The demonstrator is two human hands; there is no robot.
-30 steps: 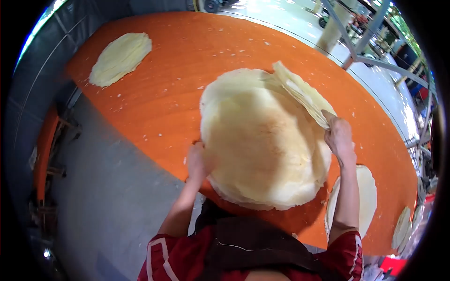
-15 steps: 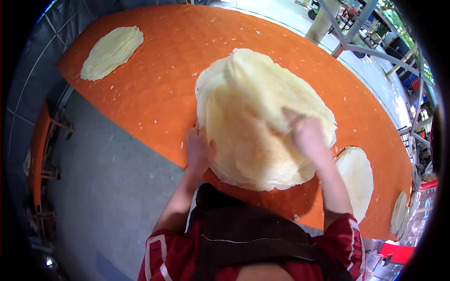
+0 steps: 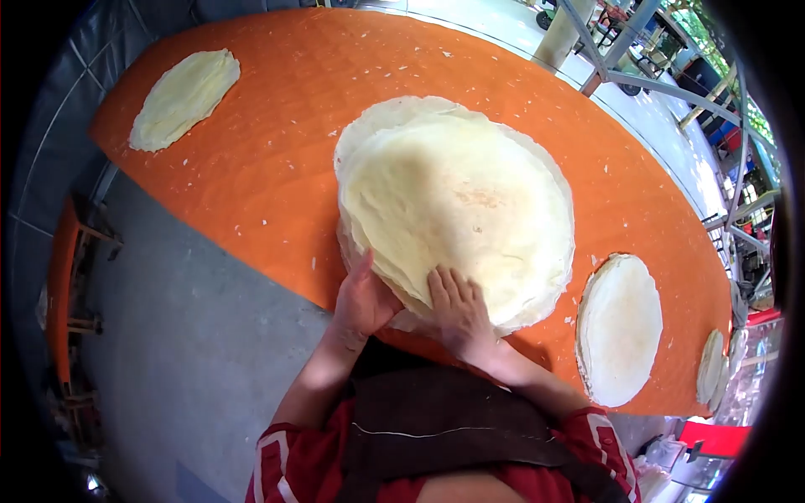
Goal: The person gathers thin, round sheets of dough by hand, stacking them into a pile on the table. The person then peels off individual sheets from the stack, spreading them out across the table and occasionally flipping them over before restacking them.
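Observation:
A big stack of thin, round, pale flatbreads (image 3: 470,201) lies on the orange tabletop in front of me. Its top sheet is smooth, with a light brown patch right of the middle. My left hand (image 3: 366,298) is at the stack's near left edge, thumb stretched up along the rim; its other fingertips are partly hidden by the edge. Flat on the near part of the top sheet rests my right hand (image 3: 461,312), fingers extended.
A smaller flatbread stack (image 3: 620,331) lies to the right, another pale stack (image 3: 184,99) at the back left. More rounds (image 3: 711,369) sit by the far right edge. Crumbs dot the orange tabletop (image 3: 277,168). A metal frame (image 3: 671,88) stands beyond the table.
The blurred, folded-up top sheet now lies flat on the stack. My right hand has come down from the stack's right side to its near edge, close to my left hand.

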